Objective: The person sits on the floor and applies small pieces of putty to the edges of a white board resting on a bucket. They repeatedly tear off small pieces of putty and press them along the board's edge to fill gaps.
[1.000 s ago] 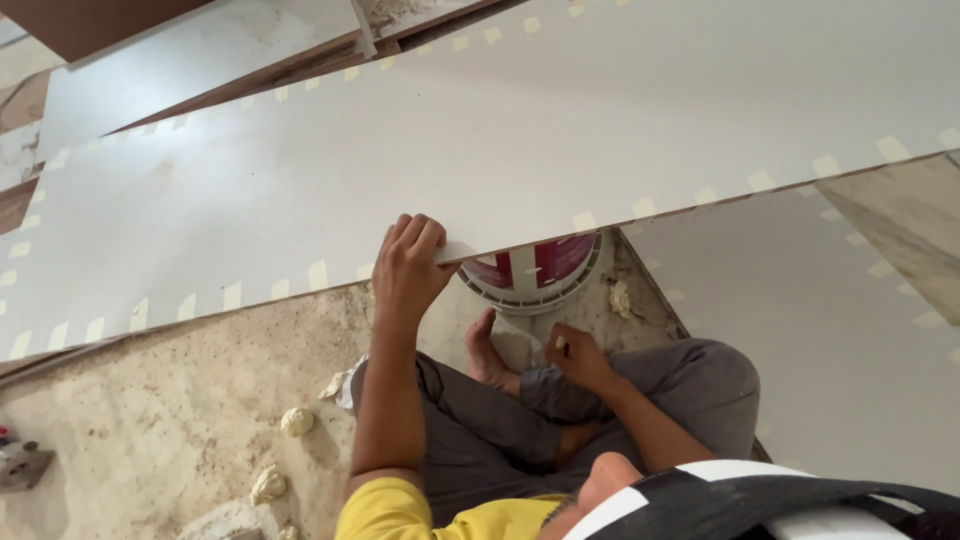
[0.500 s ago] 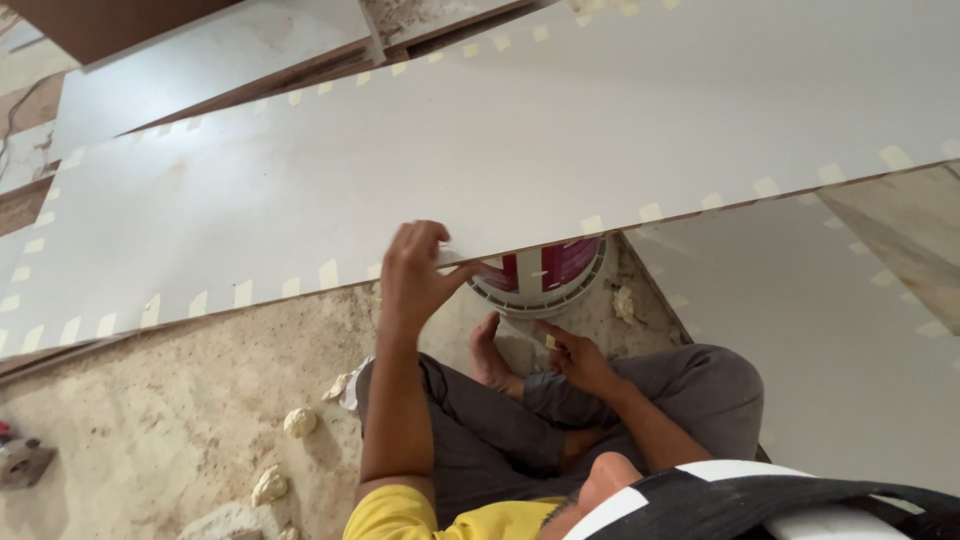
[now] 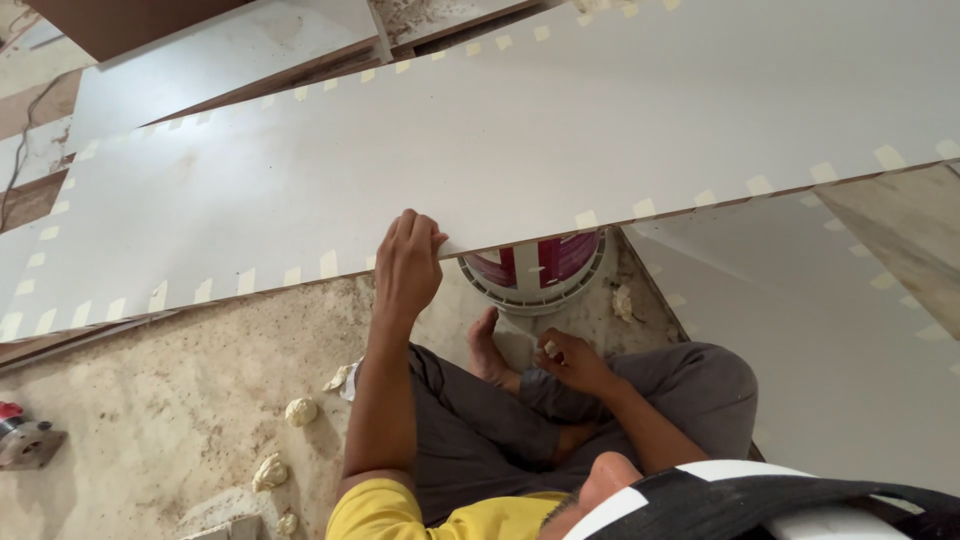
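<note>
Bucket, round, white plastic w/ red-and-white label band point(image 3: 535, 265), stands on floor under near edge of long white laminated board point(image 3: 520, 140), just beyond bare foot point(image 3: 488, 345). Board: flat, smooth, matte; short strips of pale masking tape point(image 3: 328, 264) spaced along its edges. Left hand point(image 3: 408, 262): fingers curled over near edge of board, thumb below, gripping it. Right hand point(image 3: 575, 360): loosely closed near knee, pinching small pale scrap point(image 3: 549, 348); material can't be told. Floor: rough, dusty concrete point(image 3: 150, 380). Approx. 4 crumpled pale tape lumps point(image 3: 300, 411) lie left of grey-trousered leg. 1 red-and-grey power tool point(image 3: 25, 437) at left edge.
</note>
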